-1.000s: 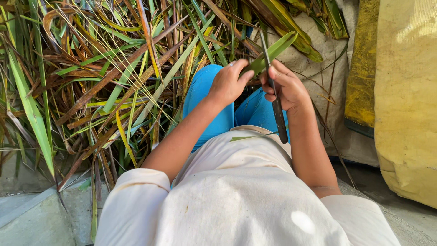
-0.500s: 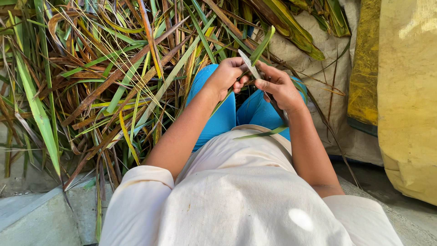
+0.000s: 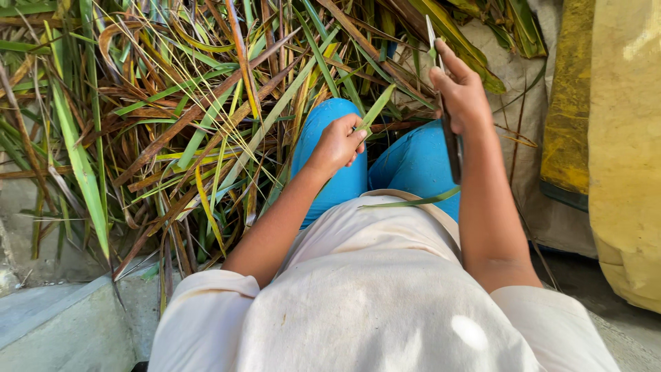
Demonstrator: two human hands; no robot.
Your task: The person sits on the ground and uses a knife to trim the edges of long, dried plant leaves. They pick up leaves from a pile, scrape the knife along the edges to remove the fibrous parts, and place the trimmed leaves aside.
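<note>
Nearest the camera, at 6 o'clock, is the person's cream shirt (image 3: 372, 303), with a thin green leaf strip (image 3: 413, 202) lying across its upper edge. Just beyond, toward the centre, the knees in bright blue trousers (image 3: 406, 162) poke out. The left hand (image 3: 339, 143), a little left of centre, is closed in a pinch around the lower end of a narrow green leaf blade (image 3: 377, 109) that slants up toward 1 o'clock. The right hand (image 3: 463, 93), at about 1 o'clock and raised higher than the left, is wrapped shut around a knife (image 3: 451, 141): its dark handle runs down along the wrist, and a slim pale blade (image 3: 431, 36) stands up past the fingertips. The two hands are apart, the leaf blade between them. Beyond and all across 9 to 12 o'clock spreads a heap of long green, yellow and brown leaves (image 3: 193, 117). At 3 o'clock stands a yellow sack (image 3: 623, 151), with a pale woven sack (image 3: 516, 103) behind the right hand. At 7 o'clock lies a grey concrete ledge (image 3: 55, 324).
</note>
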